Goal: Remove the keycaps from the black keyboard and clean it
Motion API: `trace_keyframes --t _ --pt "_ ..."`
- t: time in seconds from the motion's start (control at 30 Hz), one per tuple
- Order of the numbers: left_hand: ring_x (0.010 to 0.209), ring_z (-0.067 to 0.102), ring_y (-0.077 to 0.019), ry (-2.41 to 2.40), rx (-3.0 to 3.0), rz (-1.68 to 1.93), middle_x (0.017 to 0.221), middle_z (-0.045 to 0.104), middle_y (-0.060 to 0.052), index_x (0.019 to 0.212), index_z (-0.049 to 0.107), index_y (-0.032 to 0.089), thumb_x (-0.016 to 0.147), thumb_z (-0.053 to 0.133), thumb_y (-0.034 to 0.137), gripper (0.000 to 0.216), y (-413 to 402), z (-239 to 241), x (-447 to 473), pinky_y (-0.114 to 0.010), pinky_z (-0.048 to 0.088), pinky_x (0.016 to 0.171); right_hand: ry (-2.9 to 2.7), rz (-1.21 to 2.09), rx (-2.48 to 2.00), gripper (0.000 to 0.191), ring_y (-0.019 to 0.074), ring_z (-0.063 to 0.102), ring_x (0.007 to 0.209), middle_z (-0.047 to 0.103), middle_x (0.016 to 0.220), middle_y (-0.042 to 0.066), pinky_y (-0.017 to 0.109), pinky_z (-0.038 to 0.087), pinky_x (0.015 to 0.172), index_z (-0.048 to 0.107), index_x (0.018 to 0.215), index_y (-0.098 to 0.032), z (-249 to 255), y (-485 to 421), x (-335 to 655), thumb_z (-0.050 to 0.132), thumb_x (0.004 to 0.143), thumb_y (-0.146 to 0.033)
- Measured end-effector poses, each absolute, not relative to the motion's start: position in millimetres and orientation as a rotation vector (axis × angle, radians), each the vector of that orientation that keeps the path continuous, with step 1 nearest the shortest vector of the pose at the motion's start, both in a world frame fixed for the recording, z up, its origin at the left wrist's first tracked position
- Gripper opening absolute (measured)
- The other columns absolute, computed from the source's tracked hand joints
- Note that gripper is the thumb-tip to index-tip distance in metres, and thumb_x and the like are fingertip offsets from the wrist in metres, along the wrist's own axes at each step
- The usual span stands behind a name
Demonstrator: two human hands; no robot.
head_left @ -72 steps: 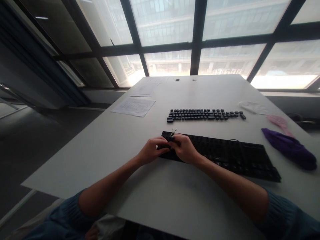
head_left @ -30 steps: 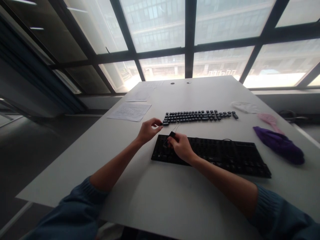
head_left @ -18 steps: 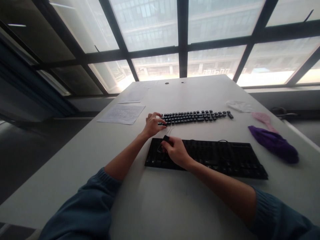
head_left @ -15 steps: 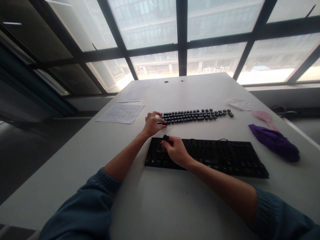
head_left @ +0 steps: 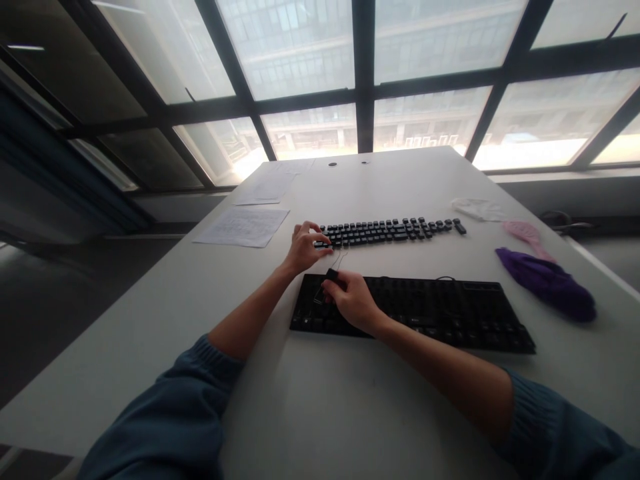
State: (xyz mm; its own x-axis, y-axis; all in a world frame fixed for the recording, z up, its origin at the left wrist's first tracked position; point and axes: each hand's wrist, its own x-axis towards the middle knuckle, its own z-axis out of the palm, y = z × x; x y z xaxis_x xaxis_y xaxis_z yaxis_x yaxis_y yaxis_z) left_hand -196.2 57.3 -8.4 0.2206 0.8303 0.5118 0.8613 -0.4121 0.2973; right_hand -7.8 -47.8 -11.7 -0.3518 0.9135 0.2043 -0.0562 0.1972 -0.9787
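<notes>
Left hand: fingertips pinched at left end of loose black keycap rows, frame centre. Right hand: gripping small wire keycap puller over black keyboard.

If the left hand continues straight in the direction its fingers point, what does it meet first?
The left hand points right along the row of loose keycaps, whose near end its fingertips seem to touch already; depth is unclear.

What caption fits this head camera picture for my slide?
Left hand sets a keycap by the keycap rows; right hand holds a wire puller over the keyboard.
</notes>
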Motion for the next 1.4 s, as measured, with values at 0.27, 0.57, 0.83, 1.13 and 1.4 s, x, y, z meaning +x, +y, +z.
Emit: trace_keyframes --t 0.27,0.57,0.83,1.13,1.4 --pt "0.109 0.044 -0.0263 -1.708 -2.380 -0.850 0.116 0.055 -0.006 0.106 0.075 0.028 0.082 0.072 0.033 0.024 50.5 -9.2 -193.5 -0.043 0.037 0.102 -1.568 1.280 -0.821 0.019 0.0143 0.056 0.057 0.060 0.060 0.000 0.024 0.041 0.054 0.060 0.070 -0.015 -13.8 -46.6 -8.2 0.057 0.085 -0.026" --pt "0.109 0.043 -0.0279 -1.668 -2.402 -0.753 0.123 0.053 -0.006 0.101 0.078 0.030 0.082 0.072 0.041 0.023 54.3 -15.9 -195.7 -0.046 0.037 0.101 -1.568 1.288 -0.820 0.019 0.0142 0.057 0.057 0.061 0.061 0.000 0.024 0.042 0.054 0.060 0.070 -0.015 -15.1 -46.3 -9.4 0.058 0.085 -0.026" --pt "0.110 0.044 -0.0277 -1.665 -2.395 -0.850 0.121 0.056 -0.007 0.101 0.076 0.027 0.079 0.075 0.037 0.024 53.9 -13.3 -195.8 -0.046 0.036 0.103 -1.552 1.300 -0.819 0.019 0.0142 0.057 0.057 0.061 0.061 0.000 0.024 0.042 0.054 0.061 0.070 -0.015 -16.3 -46.5 -9.1 0.059 0.085 -0.027" --pt "0.102 0.052 -0.0225 -1.610 -2.338 -1.154 0.102 0.064 -0.006 0.086 0.067 0.019 0.090 0.061 0.022 0.008 26.5 2.9 -199.3 -0.040 0.041 0.097 -1.473 1.266 -0.745 0.016 0.0158 0.058 0.063 0.063 0.067 0.002 0.026 0.044 0.060 0.063 0.076 -0.016 -2.1 -48.7 -3.5 0.057 0.086 -0.027" --pt "0.104 0.050 -0.0218 -1.633 -2.613 -1.066 0.105 0.064 -0.005 0.087 0.061 0.020 0.094 0.051 0.019 0.012 -52.6 5.3 -196.8 -0.038 0.041 0.096 -1.753 0.991 -0.798 0.016 0.0145 0.050 0.065 0.056 0.067 -0.001 0.026 0.037 0.060 0.058 0.073 -0.018 4.0 -53.4 20.2 0.056 0.088 -0.021"
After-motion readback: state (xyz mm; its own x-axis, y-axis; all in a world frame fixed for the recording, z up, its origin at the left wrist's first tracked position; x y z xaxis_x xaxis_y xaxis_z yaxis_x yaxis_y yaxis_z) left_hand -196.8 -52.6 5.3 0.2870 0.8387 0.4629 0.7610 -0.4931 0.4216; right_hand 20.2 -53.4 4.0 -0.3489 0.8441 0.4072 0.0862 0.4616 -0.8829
